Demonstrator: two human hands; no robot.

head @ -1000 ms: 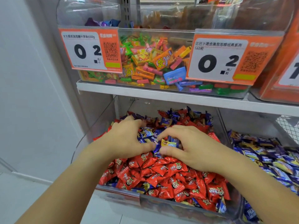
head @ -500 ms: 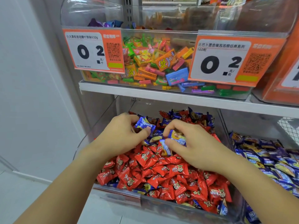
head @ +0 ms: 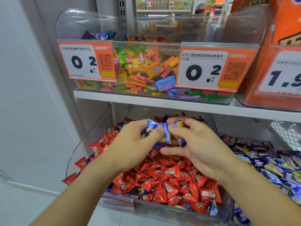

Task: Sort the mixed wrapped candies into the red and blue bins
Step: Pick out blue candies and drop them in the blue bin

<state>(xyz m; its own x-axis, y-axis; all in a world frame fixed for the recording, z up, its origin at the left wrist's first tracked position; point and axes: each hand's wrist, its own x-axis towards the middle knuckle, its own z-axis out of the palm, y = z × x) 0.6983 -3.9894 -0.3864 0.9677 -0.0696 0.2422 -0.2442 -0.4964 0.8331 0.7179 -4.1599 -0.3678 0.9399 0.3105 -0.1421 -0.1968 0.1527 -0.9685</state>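
Observation:
A clear bin (head: 146,207) on the lower shelf holds mostly red wrapped candies (head: 164,175) with some blue ones mixed in. Both hands are raised above its middle. My left hand (head: 130,145) grips several blue wrapped candies (head: 154,125) between thumb and fingers. My right hand (head: 195,144) pinches more blue candies (head: 167,137) next to the left thumb, fingers curled round them. To the right, a second bin is filled with blue and yellow wrapped candies (head: 267,162).
The shelf edge (head: 162,101) runs just above the hands. On it stands a clear bin of mixed colourful candies (head: 146,72) with two orange price tags (head: 88,62). An orange box (head: 280,75) stands at the right. A white wall lies to the left.
Both hands have lifted up out of the red pile, each now holding blue candies gathered from it, and they have come together above the bin.

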